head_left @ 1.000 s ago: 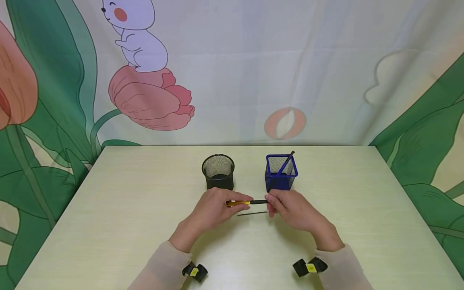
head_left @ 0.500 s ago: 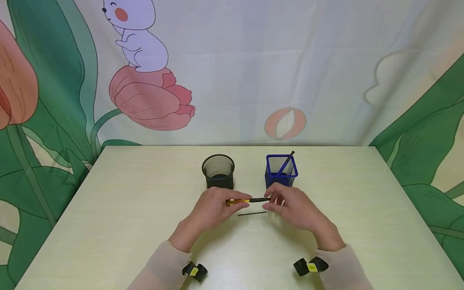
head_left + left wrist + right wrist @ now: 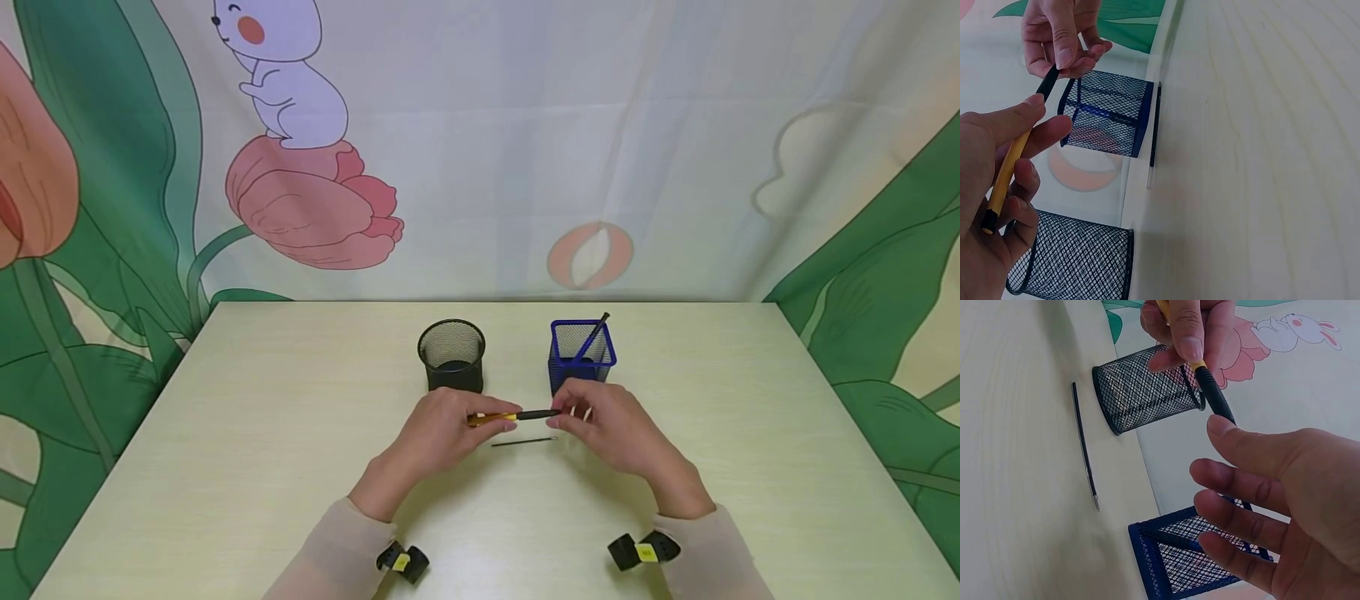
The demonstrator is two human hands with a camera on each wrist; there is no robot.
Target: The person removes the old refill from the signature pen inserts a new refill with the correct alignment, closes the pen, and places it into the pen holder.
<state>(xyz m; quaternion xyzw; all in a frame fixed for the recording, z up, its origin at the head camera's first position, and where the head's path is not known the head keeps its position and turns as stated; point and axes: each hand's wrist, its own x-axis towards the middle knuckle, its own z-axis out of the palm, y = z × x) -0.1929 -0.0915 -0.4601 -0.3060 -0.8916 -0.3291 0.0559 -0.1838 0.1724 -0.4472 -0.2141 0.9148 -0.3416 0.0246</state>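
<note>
My left hand (image 3: 442, 429) grips the yellow barrel of a ballpoint pen (image 3: 1011, 159), held level above the table. Its black grip end points toward my right hand (image 3: 611, 421), whose thumb and a finger pinch the tip. In the right wrist view the other fingers stand spread and the pinching finger is hidden behind the thumb. A thin black pen refill (image 3: 523, 442) lies on the table just below the pen; its metal point (image 3: 1097, 503) faces right.
Behind my left hand stands a round black mesh pen holder (image 3: 453, 367). A square blue mesh pen holder (image 3: 577, 364), with one dark pen (image 3: 596, 333) leaning in it, is behind my right hand. The pale table (image 3: 262, 417) ends at a printed curtain (image 3: 465, 167).
My right hand pinched the pen's tip, loosened its fingers, then closed them around the tip again. The left hand and the refill stay in place.
</note>
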